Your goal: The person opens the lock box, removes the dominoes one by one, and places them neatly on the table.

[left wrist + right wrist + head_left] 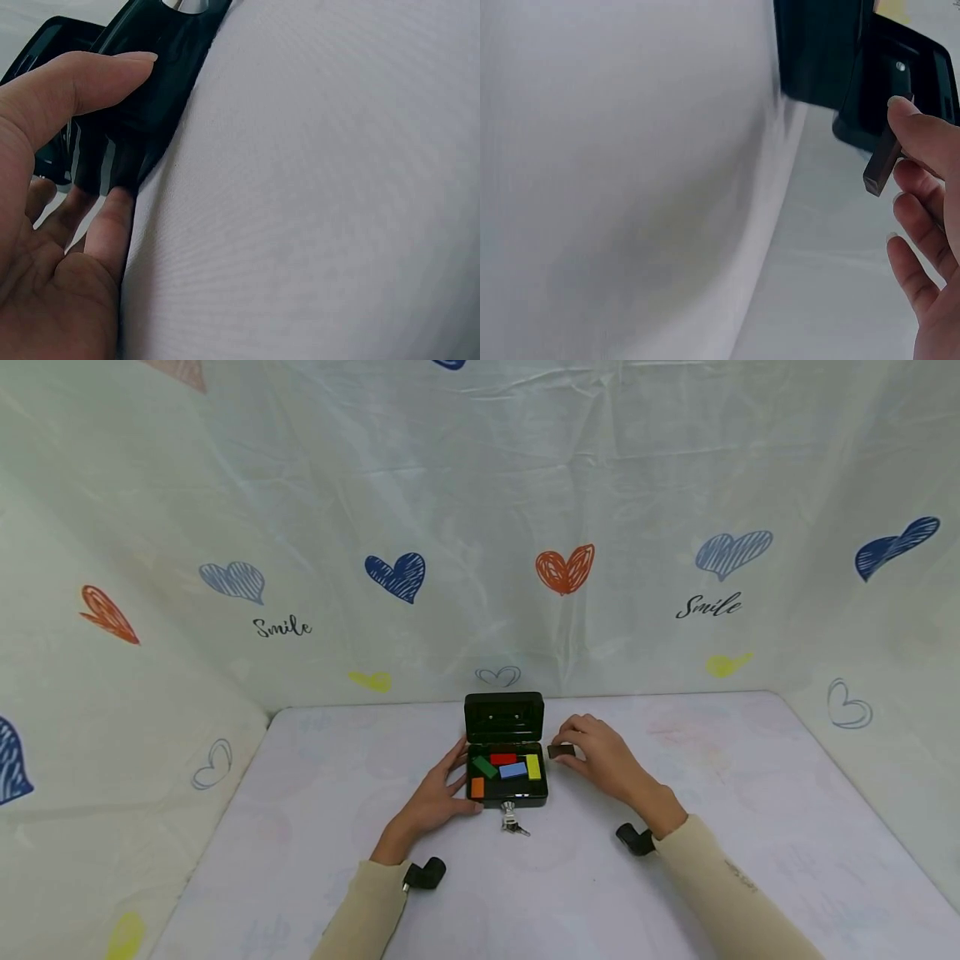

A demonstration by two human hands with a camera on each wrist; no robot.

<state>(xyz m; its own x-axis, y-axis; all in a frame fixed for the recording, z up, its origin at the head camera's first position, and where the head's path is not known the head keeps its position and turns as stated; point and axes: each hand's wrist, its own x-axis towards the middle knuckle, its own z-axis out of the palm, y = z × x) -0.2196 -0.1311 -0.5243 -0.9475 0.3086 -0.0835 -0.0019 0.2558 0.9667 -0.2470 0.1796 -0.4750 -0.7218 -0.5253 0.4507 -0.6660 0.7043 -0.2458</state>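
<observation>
A small black cash box (531, 789) stands on the table with its lid (504, 706) up. Inside lie a red block (503, 759), a green block (484, 767), a blue block (513, 770), a yellow block (533, 767) and an orange block (477, 787). My left hand (435, 797) spans the box's front left corner, thumb (105, 81) against the front and fingers along the side. Just off the box's right side, my right hand (600, 757) pinches a dark brown block (885, 157) between thumb and fingers.
A bunch of keys (513, 823) hangs from the front of the box onto the white table (570, 902). Behind the table is a pale curtain (480, 510) printed with hearts. Each wrist carries a small black camera (425, 873).
</observation>
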